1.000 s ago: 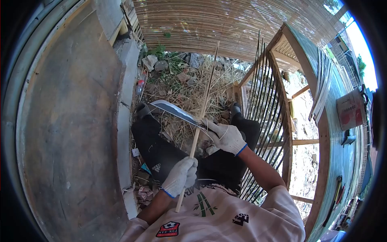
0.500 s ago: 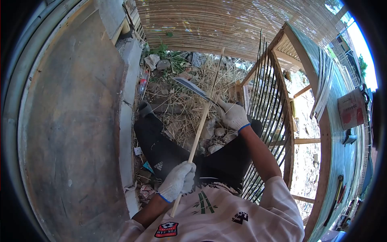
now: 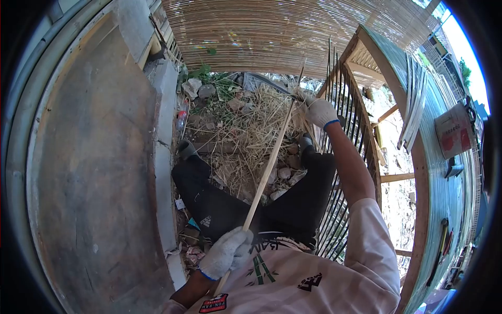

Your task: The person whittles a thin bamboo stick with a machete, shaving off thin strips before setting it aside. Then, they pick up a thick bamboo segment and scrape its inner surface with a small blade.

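Observation:
My left hand (image 3: 228, 253), in a white work glove, is closed around the near part of a long pale bamboo strip (image 3: 269, 170) close to my shirt. The strip slants up and away between my legs, its far end darker and thinner. My right hand (image 3: 318, 111), gloved too, is closed on a knife whose handle is mostly hidden by the fingers. The knife's blade (image 3: 273, 83) points to the left and crosses the strip near its far end. Whether the edge is cutting in cannot be made out.
Bamboo shavings (image 3: 256, 123) and stones (image 3: 207, 91) cover the ground before me. A large brown board (image 3: 99, 167) stands at the left. At the right is a wooden frame (image 3: 368, 47) with dark strips (image 3: 340, 89), and a bucket (image 3: 453, 131). A slatted screen (image 3: 246, 39) hangs behind.
My right hand has moved away from me along the strip with the knife, and the arm is straighter. My left hand keeps its hold, slightly lower in view. My right leg has shifted.

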`<state>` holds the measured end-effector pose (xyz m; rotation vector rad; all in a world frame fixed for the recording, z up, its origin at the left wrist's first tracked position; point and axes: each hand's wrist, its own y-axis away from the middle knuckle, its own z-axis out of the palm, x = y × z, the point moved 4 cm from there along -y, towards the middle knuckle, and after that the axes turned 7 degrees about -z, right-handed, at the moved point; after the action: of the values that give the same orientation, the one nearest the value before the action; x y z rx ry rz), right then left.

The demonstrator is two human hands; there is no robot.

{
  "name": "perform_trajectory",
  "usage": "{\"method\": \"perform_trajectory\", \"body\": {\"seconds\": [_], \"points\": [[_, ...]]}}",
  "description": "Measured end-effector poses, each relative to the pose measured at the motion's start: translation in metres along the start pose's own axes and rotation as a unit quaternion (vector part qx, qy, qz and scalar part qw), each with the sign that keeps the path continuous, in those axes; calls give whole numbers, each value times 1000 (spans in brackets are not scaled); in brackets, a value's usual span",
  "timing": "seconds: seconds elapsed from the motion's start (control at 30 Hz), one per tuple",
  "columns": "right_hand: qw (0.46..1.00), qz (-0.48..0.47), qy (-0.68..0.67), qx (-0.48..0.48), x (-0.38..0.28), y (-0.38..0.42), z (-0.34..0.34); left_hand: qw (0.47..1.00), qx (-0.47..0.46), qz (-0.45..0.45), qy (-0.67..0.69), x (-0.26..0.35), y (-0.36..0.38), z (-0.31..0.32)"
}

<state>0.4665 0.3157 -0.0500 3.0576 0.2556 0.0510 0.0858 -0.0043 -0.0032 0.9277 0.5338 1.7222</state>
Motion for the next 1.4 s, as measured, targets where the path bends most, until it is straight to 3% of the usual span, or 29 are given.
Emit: {"method": "perform_trajectory", "body": {"seconds": [0.23,0.3,0.37,0.43,0.5,0.53,0.57,0.6,0.63,0.67,0.8,0.9,1.0,1.17,1.27,1.33,1.4], "points": [[994,97,-9,44,26,-31,-17,1000,13,-3,-7,-6,6,1],[992,103,-39,54,30,-29,2,992,59,61,-93,-4,-6,-10],[948,7,-257,189,27,-23,21,990,83,79,-87,4,-12,-13],[948,26,-272,161,-20,14,0,985,98,123,-72,11,-25,-20],[927,48,-370,30,-67,52,-9,982,117,141,-49,21,-38,-23],[923,-61,-350,145,-91,72,-14,977,138,158,-30,26,-42,-25],[920,-27,-389,44,-118,94,-29,972,145,181,-29,31,-47,-25],[906,-79,-415,22,-133,107,-13,973,144,181,-29,36,-51,-24],[871,-48,-482,-85,-157,127,-25,972,138,189,-21,40,-53,-24],[897,-197,-390,57,-168,135,-8,972,134,195,-14,41,-55,-24],[926,-268,-266,-22,-214,167,-29,969,126,214,-18,36,-74,-34],[931,-279,-231,35,-212,163,-26,958,194,204,-62,36,-67,-33],[936,-226,-266,39,-199,143,-26,948,194,227,-109,38,-56,-25],[944,-235,-233,14,-202,155,-28,940,213,230,-135,36,-54,-21],[935,-303,-183,21,-206,164,-26,934,224,230,-158,37,-52,-21],[934,-280,-198,95,-196,151,-28,936,217,223,-166,33,-49,-21],[950,-237,-180,98,-188,139,-16,940,200,226,-162,31,-46,-21]]}}
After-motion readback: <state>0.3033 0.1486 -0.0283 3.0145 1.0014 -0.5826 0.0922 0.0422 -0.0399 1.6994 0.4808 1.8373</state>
